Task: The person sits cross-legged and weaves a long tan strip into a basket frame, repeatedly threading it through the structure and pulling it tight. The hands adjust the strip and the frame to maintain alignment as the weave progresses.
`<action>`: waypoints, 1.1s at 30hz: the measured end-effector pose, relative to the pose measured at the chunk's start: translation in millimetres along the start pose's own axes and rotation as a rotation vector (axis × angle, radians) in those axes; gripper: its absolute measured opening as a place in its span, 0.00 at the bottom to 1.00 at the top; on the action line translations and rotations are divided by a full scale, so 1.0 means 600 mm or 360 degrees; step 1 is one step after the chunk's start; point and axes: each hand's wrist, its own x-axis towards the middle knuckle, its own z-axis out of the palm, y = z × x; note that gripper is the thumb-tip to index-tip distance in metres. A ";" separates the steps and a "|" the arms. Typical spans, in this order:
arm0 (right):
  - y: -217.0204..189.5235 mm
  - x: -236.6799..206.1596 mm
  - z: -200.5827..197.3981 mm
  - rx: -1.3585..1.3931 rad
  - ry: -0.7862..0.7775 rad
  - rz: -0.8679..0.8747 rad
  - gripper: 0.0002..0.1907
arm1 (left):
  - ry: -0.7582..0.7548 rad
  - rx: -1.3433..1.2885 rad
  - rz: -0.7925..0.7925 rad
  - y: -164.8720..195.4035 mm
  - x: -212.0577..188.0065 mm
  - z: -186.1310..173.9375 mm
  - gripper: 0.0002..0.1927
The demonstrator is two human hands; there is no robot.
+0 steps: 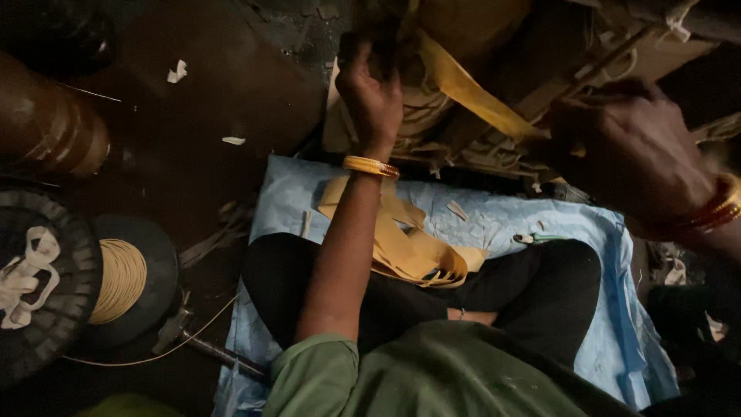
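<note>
While seated cross-legged on blue sheet (594,232): left hand (372,91) reaching far, fingers clamped on yellow strip (471,93); right hand (629,150) touching strip's right end, finger state unclear; spool (120,279) lying left.

Green short sleeves, black trousers, gold bangle (370,166), red-gold bangles (714,212).

Dim warm light, deep shadow at the edges, right hand (637,150) motion-blurred, grainy dark corners
</note>
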 end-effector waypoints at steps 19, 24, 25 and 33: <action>-0.028 -0.034 -0.009 0.0518 -0.0524 0.0208 0.18 | 0.0189 -0.0227 0.0079 0.032 -0.014 0.017 0.11; -0.052 -0.053 -0.038 0.0937 -0.0116 0.0095 0.23 | 0.0260 -0.0283 0.0213 0.038 -0.019 0.023 0.10; -0.048 -0.051 -0.035 0.1070 -0.0196 0.0220 0.20 | 0.0229 -0.0315 0.0214 0.038 -0.017 0.022 0.10; 0.041 -0.030 0.050 0.1562 -0.0379 0.0298 0.30 | 0.0206 -0.0298 0.0155 0.004 -0.023 0.026 0.10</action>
